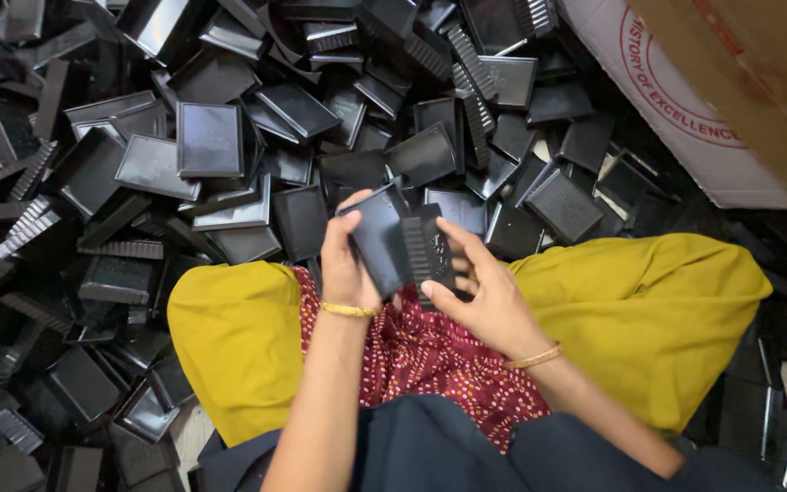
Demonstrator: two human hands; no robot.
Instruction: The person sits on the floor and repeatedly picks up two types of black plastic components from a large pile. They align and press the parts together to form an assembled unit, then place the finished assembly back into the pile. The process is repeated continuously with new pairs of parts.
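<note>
Seated person fitting two black plastic parts together above the lap, in front of a large heap of the same parts.

The heap of glossy black trays and ribbed pieces covers the floor; a cardboard box stands at the right. Over the yellow trousers, the left hand is clamped on a smooth rectangular tray, and the right hand presses a ribbed comb-like piece against it. It seems the joining step; the next move probably needs exact alignment of the edges.

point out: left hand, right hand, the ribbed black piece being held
left hand (346,264), head view, back of hand.
right hand (487,305), head view, back of hand.
ribbed black piece (432,251), head view, its ribbed face.
</note>
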